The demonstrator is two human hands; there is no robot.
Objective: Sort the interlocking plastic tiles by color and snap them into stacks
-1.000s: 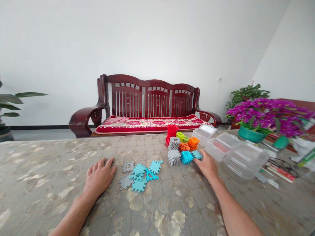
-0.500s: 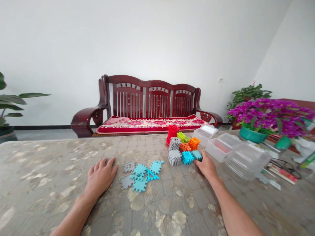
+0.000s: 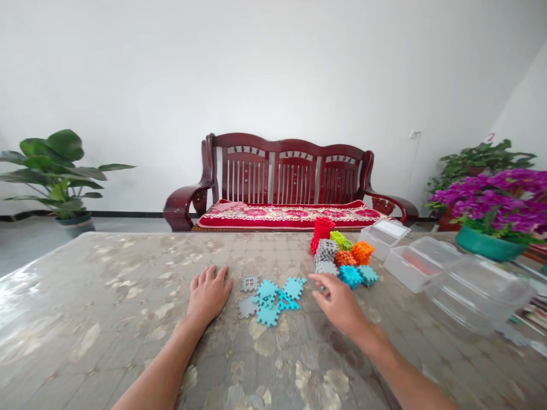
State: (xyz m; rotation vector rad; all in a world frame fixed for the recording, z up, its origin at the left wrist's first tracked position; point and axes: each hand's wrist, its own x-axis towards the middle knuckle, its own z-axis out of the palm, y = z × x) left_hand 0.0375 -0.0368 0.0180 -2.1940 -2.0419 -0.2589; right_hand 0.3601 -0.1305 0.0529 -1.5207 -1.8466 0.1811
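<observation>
My left hand (image 3: pixel 211 293) lies flat on the table with its fingers spread, left of a loose group of toothed plastic building pieces. That group has a grey window piece (image 3: pixel 249 283), a plain grey piece (image 3: pixel 247 307), several teal pieces (image 3: pixel 268 315) and a bright blue open-frame piece (image 3: pixel 289 302). Over the table right of them is my right hand (image 3: pixel 342 304), index finger and thumb apart, nothing visible between them. It partly hides a stack of grey pieces (image 3: pixel 326 267). Around that stand red (image 3: pixel 323 229), lime green (image 3: pixel 341 240), orange (image 3: pixel 363 252), blue (image 3: pixel 350 277) and dark teal stacks (image 3: pixel 368 275).
Clear plastic boxes (image 3: pixel 412 266) stand right of the stacks, one with something red inside. A green pot of purple flowers (image 3: pixel 491 196) is behind them at the right. Beyond the patterned table (image 3: pixel 128 319) stands a wooden bench (image 3: pixel 290 171) with a red cover.
My right hand has left the dark teal stack and moved left, toward the loose pieces. My left hand still rests beside them. The view has turned left.
</observation>
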